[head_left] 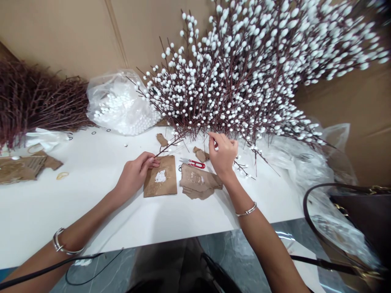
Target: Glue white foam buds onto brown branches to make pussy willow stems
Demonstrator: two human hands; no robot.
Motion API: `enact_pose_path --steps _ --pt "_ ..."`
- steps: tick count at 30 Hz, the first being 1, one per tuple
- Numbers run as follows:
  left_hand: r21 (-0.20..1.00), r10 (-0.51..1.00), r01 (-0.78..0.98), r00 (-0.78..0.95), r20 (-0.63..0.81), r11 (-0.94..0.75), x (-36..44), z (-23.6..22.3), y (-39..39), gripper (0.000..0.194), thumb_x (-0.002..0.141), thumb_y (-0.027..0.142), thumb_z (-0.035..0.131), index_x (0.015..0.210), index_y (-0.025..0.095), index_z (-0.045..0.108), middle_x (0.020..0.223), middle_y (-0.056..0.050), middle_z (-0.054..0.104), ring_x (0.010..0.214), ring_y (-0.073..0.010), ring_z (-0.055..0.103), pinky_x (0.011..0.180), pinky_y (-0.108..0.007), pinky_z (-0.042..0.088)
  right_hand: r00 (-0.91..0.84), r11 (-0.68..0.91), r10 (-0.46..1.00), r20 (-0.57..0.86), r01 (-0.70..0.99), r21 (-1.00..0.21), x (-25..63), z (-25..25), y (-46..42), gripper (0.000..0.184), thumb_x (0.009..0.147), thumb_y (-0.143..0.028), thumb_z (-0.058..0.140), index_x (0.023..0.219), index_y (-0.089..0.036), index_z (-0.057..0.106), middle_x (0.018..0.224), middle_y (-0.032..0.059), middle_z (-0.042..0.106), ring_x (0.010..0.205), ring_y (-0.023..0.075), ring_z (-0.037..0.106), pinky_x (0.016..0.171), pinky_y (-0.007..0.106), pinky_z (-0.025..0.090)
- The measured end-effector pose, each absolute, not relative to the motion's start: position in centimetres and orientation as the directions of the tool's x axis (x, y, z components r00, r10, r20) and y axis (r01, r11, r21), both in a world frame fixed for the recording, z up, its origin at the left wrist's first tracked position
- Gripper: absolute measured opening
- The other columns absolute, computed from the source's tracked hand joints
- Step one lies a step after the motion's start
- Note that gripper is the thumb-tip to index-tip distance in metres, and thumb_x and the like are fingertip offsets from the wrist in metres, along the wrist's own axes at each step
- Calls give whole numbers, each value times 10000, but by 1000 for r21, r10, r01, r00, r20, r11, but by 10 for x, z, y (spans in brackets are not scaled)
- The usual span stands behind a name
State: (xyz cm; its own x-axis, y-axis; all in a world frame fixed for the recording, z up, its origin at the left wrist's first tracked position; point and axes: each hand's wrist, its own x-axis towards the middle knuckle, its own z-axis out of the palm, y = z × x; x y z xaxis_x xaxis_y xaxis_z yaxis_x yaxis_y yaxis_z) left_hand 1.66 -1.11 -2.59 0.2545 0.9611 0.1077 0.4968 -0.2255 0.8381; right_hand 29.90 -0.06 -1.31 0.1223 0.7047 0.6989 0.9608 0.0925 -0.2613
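Observation:
My left hand [136, 171] is closed in a pinch on the lower end of a thin dark twig [170, 144] that carries a few white beads. It rests beside a brown card [161, 176] with a dab of white glue. My right hand [222, 153] is closed, fingers pinched at the foot of the big heap of beaded branches [244, 77]; what it grips is too small to make out. Red snips [195, 163] lie on the white table [91, 203] between my hands, next to torn brown card pieces [199, 182].
A clear bag of white beads [120, 103] sits at the back. A bundle of bare brown twigs [33, 97] lies far left, with cardboard scraps [21, 167] and a rubber band [62, 175]. Crumpled clear plastic [314, 162] and a dark handbag [360, 211] are at right.

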Motion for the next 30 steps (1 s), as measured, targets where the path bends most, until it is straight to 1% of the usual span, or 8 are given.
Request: enact_pose_path --steps 14,22,30 --pt "828 961 513 258 101 -225 16 -26 -11 269 988 460 407 990 246 570 984 -25 759 947 -201 728 914 -340 536 95 108 687 720 967 -231 300 -14 0 250 994 -218 439 1050 -249 682 926 -14 738 844 155 645 802 336 303" --pt "828 959 511 262 104 -229 16 -26 -11 301 983 493 398 1001 245 569 985 -33 764 961 -213 729 911 -349 545 112 98 706 700 963 -253 300 -15 0 254 995 -229 429 1048 -256 677 948 4 738 854 177 643 805 351 296" --pt "836 960 502 263 98 -223 15 -28 -10 304 983 496 401 1004 250 578 1004 -29 762 969 -209 726 924 -348 538 114 81 703 702 968 -239 301 -14 1 256 991 -219 435 1037 -252 685 920 -1 739 831 174 643 784 338 289"
